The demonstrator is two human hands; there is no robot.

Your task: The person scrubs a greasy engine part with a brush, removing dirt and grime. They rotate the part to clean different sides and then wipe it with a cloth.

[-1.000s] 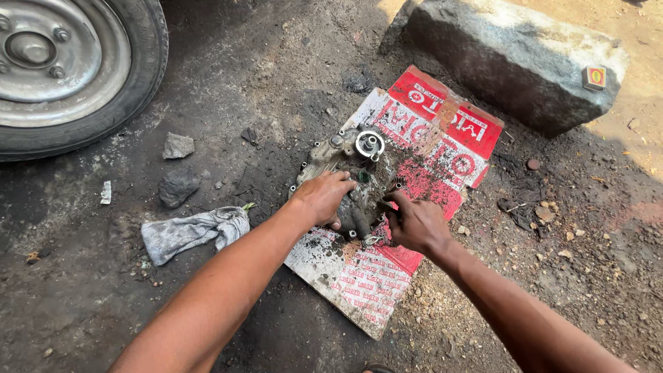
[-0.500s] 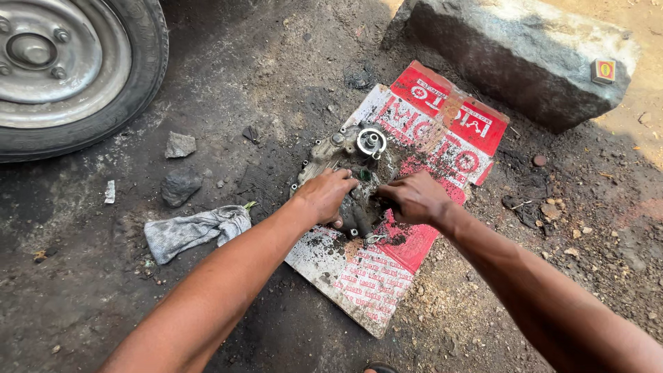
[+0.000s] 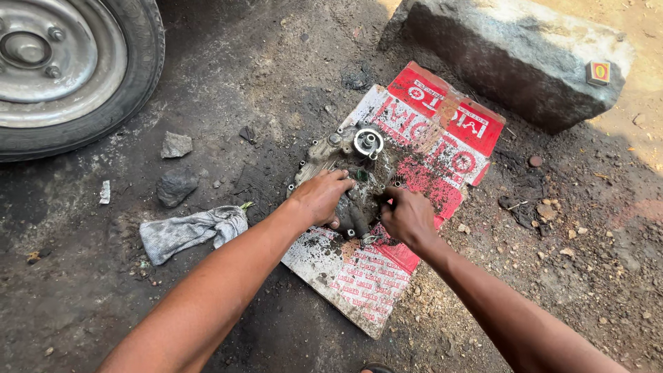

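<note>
I see a wheel [image 3: 59, 69] at the top left on dark, oily ground [image 3: 276, 62], and a stone block [image 3: 511, 59] at the top right with a small box [image 3: 598, 72] on it. Between them lies a red and white cardboard sheet [image 3: 442, 138]. A greasy metal casting [image 3: 345, 173] rests on the sheet. My left hand [image 3: 320, 198] lies flat on the casting, fingers curled over its edge. My right hand [image 3: 409, 218] pinches at its lower right; I cannot tell what the fingers hold. A grey rag [image 3: 190, 231] lies to the left, near two stones [image 3: 176, 166].
</note>
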